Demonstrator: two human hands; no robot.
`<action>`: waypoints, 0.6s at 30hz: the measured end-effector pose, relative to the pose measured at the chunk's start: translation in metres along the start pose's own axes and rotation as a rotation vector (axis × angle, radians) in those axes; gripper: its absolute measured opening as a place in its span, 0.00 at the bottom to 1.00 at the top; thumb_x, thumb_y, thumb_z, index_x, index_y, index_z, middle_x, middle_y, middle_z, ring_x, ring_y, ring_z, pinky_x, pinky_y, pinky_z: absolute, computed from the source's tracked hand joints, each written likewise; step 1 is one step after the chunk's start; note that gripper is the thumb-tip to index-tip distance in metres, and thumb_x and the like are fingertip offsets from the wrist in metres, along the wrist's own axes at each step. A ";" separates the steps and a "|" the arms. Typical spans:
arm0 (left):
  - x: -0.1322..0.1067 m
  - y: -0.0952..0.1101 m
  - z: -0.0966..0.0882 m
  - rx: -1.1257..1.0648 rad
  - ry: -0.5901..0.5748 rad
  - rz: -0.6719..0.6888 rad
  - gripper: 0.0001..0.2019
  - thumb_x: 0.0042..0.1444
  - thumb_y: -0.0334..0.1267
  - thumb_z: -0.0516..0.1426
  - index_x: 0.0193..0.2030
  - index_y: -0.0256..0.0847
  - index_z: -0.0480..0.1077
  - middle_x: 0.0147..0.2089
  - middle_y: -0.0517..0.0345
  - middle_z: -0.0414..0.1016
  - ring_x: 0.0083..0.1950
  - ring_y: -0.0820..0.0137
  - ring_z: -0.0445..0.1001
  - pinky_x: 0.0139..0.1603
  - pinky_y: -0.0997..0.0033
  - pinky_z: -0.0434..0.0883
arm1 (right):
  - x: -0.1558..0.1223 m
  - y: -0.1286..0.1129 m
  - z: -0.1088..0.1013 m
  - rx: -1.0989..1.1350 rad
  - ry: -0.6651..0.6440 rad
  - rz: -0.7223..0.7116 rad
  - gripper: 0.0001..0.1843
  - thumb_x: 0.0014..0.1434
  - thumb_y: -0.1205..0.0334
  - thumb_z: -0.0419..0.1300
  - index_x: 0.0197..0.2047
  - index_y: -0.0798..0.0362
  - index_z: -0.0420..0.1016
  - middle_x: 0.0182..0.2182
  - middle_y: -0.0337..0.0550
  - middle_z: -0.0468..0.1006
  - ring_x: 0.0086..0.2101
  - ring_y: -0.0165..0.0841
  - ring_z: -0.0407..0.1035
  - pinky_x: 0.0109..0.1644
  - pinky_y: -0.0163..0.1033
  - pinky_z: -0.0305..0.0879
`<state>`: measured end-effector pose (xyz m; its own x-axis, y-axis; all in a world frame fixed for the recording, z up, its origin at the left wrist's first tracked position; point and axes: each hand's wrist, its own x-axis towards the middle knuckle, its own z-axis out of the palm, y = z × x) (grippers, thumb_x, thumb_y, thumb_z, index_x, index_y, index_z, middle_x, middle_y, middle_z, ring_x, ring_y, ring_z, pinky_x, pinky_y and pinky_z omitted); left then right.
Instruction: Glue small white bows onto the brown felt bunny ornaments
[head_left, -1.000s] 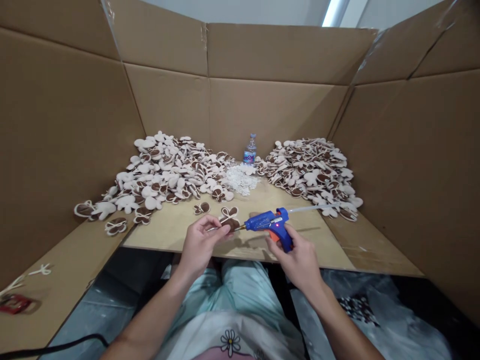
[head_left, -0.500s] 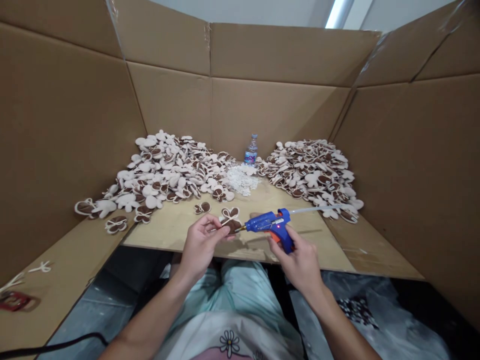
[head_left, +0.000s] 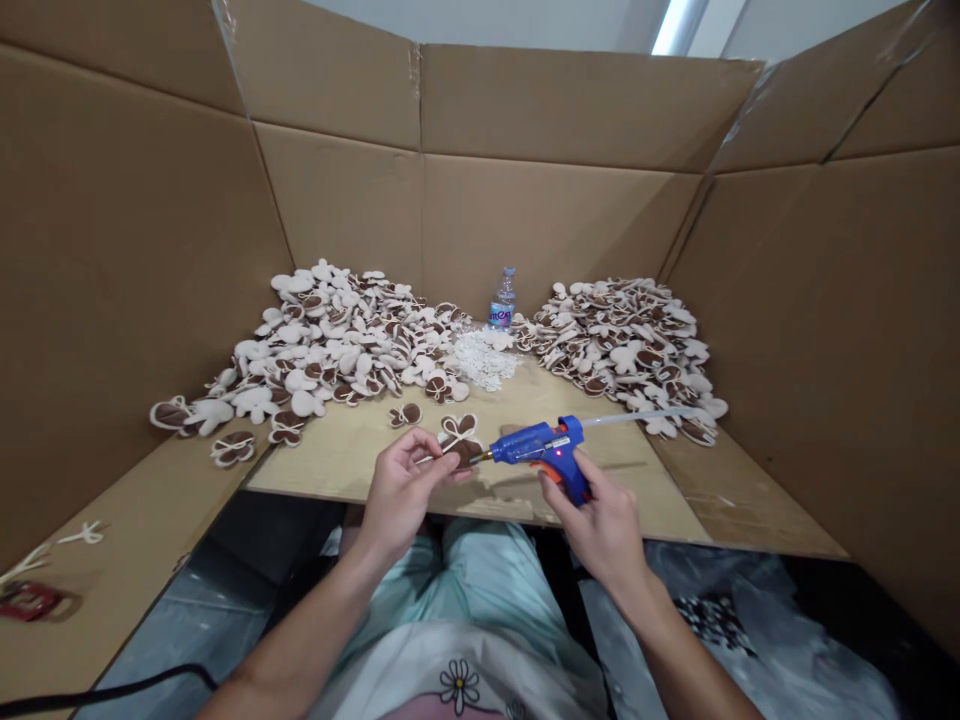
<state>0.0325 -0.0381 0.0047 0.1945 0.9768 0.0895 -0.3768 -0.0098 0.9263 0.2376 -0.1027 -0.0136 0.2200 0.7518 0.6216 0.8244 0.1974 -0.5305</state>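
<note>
My left hand (head_left: 401, 490) pinches a small brown-and-white cut-out piece (head_left: 460, 447) between thumb and fingers, with a thin white strand running from the fingertips. My right hand (head_left: 602, 525) grips a blue hot glue gun (head_left: 540, 443) with an orange trigger and a lit red lamp. Its metal nozzle sits almost against the brown piece. A clear glue stick (head_left: 645, 416) sticks out of the gun's rear. The far side of the held piece is hidden by my fingers.
Two large heaps of brown-and-white cut-outs (head_left: 322, 340) (head_left: 622, 340) flank a white lace pile (head_left: 484, 360) and a water bottle (head_left: 503, 300). They lie on a wooden board (head_left: 570, 490) inside tall cardboard walls (head_left: 555, 240). A black cable (head_left: 112, 685) crosses the lower left.
The glue gun has levelled slightly, its rear swinging a little right. Both hands stay close together, with the piece still in my left fingers.
</note>
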 end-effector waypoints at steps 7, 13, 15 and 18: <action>-0.001 0.002 0.001 0.003 -0.001 -0.012 0.13 0.45 0.35 0.68 0.27 0.39 0.66 0.27 0.66 0.68 0.31 0.74 0.73 0.42 0.62 0.80 | -0.002 0.003 0.000 0.000 -0.002 0.023 0.14 0.59 0.54 0.57 0.38 0.56 0.76 0.18 0.37 0.71 0.18 0.29 0.59 0.23 0.32 0.57; -0.001 0.004 0.002 -0.008 0.022 -0.022 0.14 0.43 0.36 0.69 0.26 0.39 0.66 0.26 0.66 0.67 0.30 0.73 0.73 0.42 0.61 0.80 | -0.001 0.000 -0.001 -0.008 -0.006 0.027 0.15 0.60 0.54 0.57 0.39 0.57 0.76 0.19 0.38 0.72 0.18 0.29 0.60 0.22 0.32 0.57; -0.001 0.004 0.002 -0.010 0.019 -0.024 0.14 0.43 0.36 0.69 0.26 0.39 0.66 0.26 0.67 0.67 0.29 0.73 0.74 0.42 0.61 0.80 | 0.000 -0.001 -0.002 -0.012 0.000 0.021 0.15 0.60 0.54 0.57 0.39 0.58 0.76 0.20 0.39 0.72 0.19 0.29 0.61 0.22 0.33 0.57; -0.001 0.004 0.002 -0.018 0.013 -0.022 0.14 0.44 0.35 0.69 0.26 0.39 0.66 0.26 0.67 0.67 0.29 0.74 0.74 0.42 0.62 0.80 | 0.000 -0.001 -0.002 -0.025 0.008 0.013 0.15 0.60 0.55 0.56 0.39 0.58 0.76 0.20 0.39 0.73 0.19 0.30 0.62 0.23 0.33 0.58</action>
<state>0.0324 -0.0392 0.0091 0.1911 0.9795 0.0642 -0.3888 0.0154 0.9212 0.2377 -0.1041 -0.0124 0.2346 0.7491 0.6195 0.8344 0.1718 -0.5237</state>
